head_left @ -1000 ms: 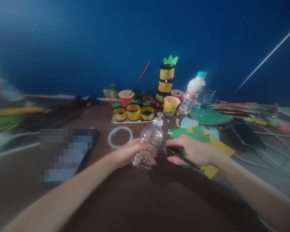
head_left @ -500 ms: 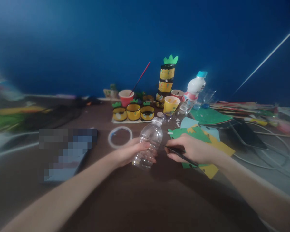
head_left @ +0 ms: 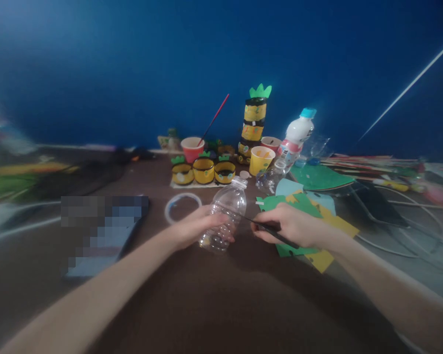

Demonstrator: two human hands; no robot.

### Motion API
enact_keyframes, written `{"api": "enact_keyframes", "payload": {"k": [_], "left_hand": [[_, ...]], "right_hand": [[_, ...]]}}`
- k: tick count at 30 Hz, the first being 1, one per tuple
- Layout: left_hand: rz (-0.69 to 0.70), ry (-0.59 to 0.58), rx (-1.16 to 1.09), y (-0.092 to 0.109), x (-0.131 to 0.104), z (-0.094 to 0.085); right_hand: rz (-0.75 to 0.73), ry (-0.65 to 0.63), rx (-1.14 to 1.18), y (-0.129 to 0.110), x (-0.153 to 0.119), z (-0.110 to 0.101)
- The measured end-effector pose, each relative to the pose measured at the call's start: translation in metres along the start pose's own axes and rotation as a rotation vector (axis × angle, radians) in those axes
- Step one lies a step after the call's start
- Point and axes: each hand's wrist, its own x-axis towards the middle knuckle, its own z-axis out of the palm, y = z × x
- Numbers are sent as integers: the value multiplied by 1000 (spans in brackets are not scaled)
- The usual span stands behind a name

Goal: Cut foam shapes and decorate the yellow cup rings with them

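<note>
A clear plastic bottle (head_left: 232,196) leans slightly to the right, its neck up and uncapped. My left hand (head_left: 197,225) is wrapped round its middle, with fingertips showing through on the far side. In my right hand (head_left: 282,223) is a thin dark tool (head_left: 271,231), perhaps a knife or a brush; its narrow end reaches left to the bottle's upper side. Whether the tip touches the plastic, I cannot tell. Green paper (head_left: 306,204) and yellow paper (head_left: 341,223) lie under and beside my right hand.
A clear ring (head_left: 167,209) lies behind my left hand. Farther back stand three yellow-black rings (head_left: 204,171), a red cup (head_left: 192,152), a yellow cup (head_left: 262,160), a pineapple-like tower (head_left: 253,130) and a capped bottle (head_left: 299,130). A phone-like slab (head_left: 109,246) lies left.
My left hand and the bottle have shifted slightly left. The dark tool's narrow end now extends farther left across the bottle; my right hand has barely moved.
</note>
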Motion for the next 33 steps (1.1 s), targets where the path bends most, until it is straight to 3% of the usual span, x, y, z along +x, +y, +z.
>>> {"api": "enact_keyframes", "payload": {"k": [19, 26, 33], "left_hand": [[20, -22, 115, -5, 0, -4], [39, 8, 193, -1, -1, 1], [85, 61, 326, -4, 1, -5]], "right_hand": [[52, -18, 12, -11, 0, -1], [78, 14, -65, -15, 0, 1], [64, -23, 22, -12, 2, 3]]}}
